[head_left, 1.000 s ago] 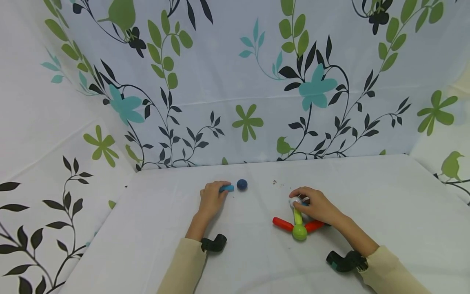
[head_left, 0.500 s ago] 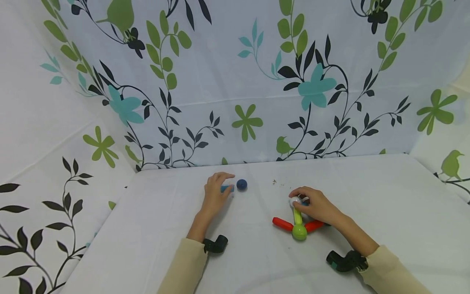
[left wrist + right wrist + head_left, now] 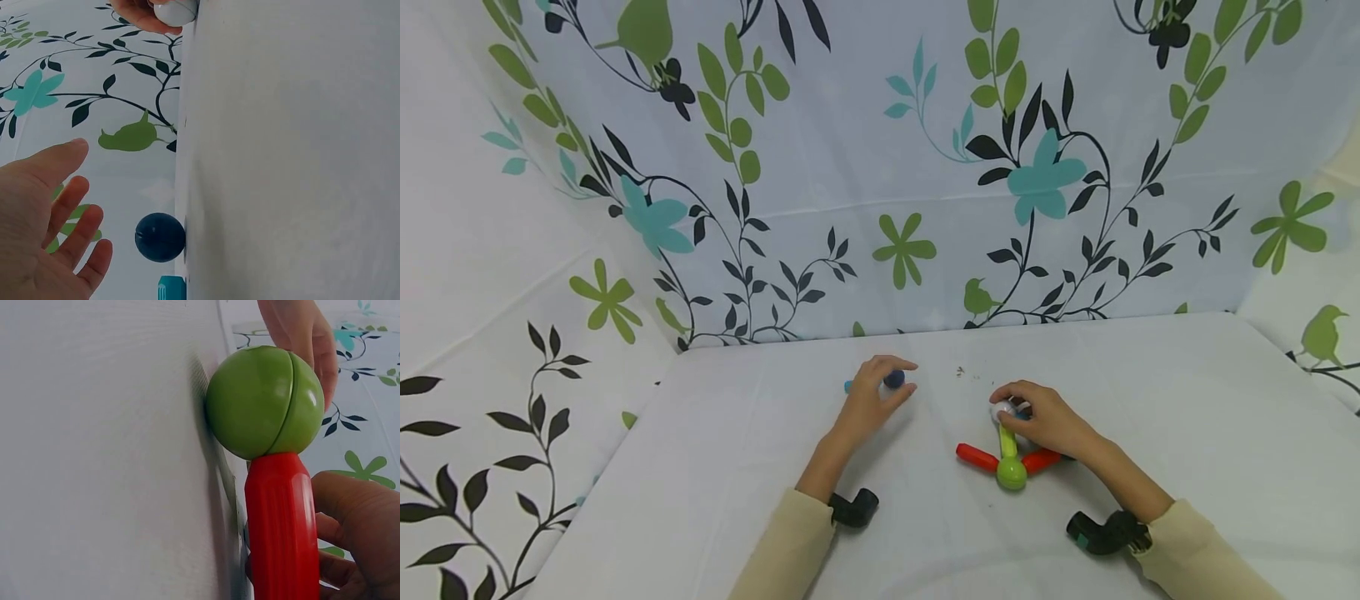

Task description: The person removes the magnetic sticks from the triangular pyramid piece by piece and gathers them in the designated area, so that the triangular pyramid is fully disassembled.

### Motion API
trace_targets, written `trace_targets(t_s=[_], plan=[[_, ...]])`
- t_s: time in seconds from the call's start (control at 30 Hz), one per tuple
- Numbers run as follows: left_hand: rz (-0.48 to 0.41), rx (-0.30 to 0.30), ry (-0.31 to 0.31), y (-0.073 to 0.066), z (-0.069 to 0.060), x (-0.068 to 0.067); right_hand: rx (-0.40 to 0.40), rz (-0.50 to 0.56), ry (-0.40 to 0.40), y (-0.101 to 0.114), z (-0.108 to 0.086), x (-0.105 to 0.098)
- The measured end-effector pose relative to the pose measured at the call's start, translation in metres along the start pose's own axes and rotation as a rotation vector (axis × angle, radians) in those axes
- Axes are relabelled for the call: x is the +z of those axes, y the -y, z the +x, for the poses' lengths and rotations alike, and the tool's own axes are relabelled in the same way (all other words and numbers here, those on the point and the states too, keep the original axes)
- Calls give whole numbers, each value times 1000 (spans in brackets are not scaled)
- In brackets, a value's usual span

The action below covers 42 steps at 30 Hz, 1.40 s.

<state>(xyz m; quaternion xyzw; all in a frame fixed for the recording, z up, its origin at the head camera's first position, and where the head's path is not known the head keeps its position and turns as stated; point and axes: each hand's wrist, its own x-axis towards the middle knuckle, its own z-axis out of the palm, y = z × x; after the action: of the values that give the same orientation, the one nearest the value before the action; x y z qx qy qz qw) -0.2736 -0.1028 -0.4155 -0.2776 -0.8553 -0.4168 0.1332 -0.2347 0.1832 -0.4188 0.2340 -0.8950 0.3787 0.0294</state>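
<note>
My left hand point(image 3: 868, 404) has its thumb and fingers spread close to a dark blue ball point(image 3: 894, 379); the left wrist view shows a space between hand and ball point(image 3: 160, 237). Just left of that ball lies a light blue stick point(image 3: 847, 387), mostly hidden behind the hand. My right hand point(image 3: 1047, 418) holds a white ball point(image 3: 1002, 412) between thumb and fingers. From the white ball a yellow-green stick point(image 3: 1008, 442) runs to a green ball point(image 3: 1012, 474). Red sticks point(image 3: 977, 457) branch from the green ball to both sides; the right one reaches under my right hand.
A white cloth covers the table point(image 3: 925, 533). Behind it hangs a leaf-patterned curtain point(image 3: 820, 167). Each wrist carries a black camera mount point(image 3: 855, 507). Something blue point(image 3: 1024, 412) shows beneath the right fingers, mostly hidden.
My left hand has let go of the light blue stick, opened its fingers and moved right to the dark blue ball. My right hand keeps its place on the white ball.
</note>
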Motion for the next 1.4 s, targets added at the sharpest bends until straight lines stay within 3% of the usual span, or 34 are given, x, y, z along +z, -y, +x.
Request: trace_targets(t_s=[0.1, 0.47, 0.67, 1.0, 1.2, 1.4], plan=[[-48, -34, 73, -5, -2, 5, 1, -8, -1, 2, -1, -1], [-78, 32, 278, -26, -4, 23, -103, -108, -12, 16, -3, -16], [-95, 40, 416, -34, -7, 30, -200, -19, 138, 16, -2, -24], [-117, 72, 575, -34, -11, 39, -259, 110, 379, 15, -4, -24], [-89, 87, 574, -35, -12, 39, -253, 68, 446, 13, -6, -20], [-54, 76, 532, -33, -12, 39, -229, -13, 382, 13, -8, -16]])
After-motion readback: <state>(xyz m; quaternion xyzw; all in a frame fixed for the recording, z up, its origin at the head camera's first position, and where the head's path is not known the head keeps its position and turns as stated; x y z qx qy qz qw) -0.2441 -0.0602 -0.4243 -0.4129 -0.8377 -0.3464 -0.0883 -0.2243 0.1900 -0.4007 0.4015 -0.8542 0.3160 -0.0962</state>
